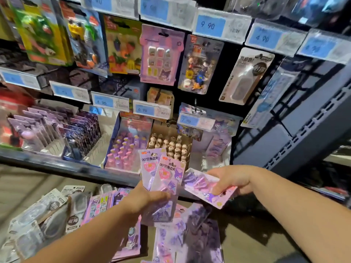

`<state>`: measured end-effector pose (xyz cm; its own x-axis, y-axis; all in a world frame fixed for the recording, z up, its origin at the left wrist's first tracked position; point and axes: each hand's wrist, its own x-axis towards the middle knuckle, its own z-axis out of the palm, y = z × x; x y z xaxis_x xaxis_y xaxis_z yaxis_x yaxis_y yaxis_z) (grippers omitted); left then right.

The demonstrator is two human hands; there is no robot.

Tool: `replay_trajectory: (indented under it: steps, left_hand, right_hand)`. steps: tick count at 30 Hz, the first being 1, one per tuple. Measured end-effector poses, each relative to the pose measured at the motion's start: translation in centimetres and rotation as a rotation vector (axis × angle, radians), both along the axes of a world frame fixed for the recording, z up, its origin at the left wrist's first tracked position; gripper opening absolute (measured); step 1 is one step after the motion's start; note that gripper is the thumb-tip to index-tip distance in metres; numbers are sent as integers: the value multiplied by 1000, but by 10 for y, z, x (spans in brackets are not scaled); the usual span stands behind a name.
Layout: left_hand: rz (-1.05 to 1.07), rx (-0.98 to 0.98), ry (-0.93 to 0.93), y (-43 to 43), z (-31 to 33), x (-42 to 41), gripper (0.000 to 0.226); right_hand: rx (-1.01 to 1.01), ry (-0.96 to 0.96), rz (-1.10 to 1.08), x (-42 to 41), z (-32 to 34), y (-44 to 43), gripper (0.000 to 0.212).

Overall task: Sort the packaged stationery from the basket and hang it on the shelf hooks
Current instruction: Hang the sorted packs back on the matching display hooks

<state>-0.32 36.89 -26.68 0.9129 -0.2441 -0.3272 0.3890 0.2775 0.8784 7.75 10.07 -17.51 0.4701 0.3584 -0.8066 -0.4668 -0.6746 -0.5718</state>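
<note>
A dark-backed shelf unit [214, 103] fills the far view, dimly lit. Blue price labels [210, 25] line its rails. A grey slotted metal upright [311, 133] slants at the right. Pale floor [20, 186] shows near left, below the ledge [57, 165].

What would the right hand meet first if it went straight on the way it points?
Probably the two purple packs in the left hand; the pink pack held by the right hand leads. Depth is unclear.

Blue paper price tags [153, 8] along the top edge are blurred unreadable, and grey carded packs [47, 224] at lower left are smeared and cut by the frame
</note>
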Motion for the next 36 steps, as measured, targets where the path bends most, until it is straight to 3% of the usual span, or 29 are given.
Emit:
replay_trajectory:
  steps: [7,13,17,20,24,28,34,36]
  left_hand:
    - [11,50,14,-14,-4,33,40]
    - [1,29,73,-17,-15,41,37]
    - [-17,43,75,-18,-20,42,60]
    - [-26,21,74,-18,-22,46,63]
    - [-45,26,47,-18,-22,53,57]
    - [-41,53,57,-21,-20,62,62]
    - [-39,52,75,-30,-25,75,43]
    - [-44,49,87,-33,-26,79,45]
  right_hand:
    - [-371,-419,-52,46,-15,-37,22]
    - [-686,-799,-77,69,-14,-48,38]
    - [-757,-967,-101,80,-18,-54,15]
    - [-805,-1071,-76,90,-21,-54,8]
    - [-883,-1139,-3,111,-19,-45,12]
    - [-977,-1023,-7,133,-17,-33,26]
    - [-800,-1052,-83,161,-38,-32,22]
    - [-807,-1136,-74,167,-42,-27,31]
